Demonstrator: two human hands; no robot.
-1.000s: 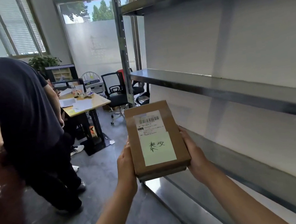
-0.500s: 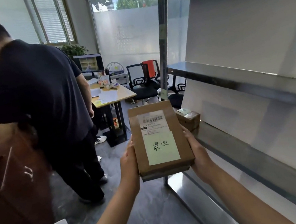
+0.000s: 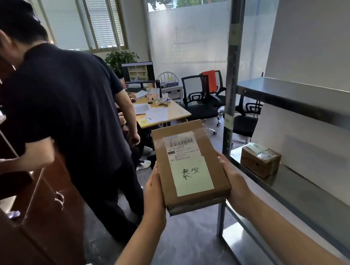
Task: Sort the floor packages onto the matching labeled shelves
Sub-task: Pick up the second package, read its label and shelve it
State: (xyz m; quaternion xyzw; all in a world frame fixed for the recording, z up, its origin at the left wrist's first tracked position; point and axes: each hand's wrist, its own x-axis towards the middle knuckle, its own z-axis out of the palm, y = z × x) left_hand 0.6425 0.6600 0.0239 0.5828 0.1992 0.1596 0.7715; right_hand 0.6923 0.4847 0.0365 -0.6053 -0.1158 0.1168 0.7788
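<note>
View panned left since before; left hand [image 3: 153, 194] and right hand [image 3: 233, 181] still clamp brown package [image 3: 188, 164] by its side edges.

Single head-worn wide-angle view, facing forward and down, close above a held box [image 3: 191, 164], shelving [image 3: 300, 95] at right.

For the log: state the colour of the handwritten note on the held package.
Pale green note with black handwriting, clearest in the head view.
</note>
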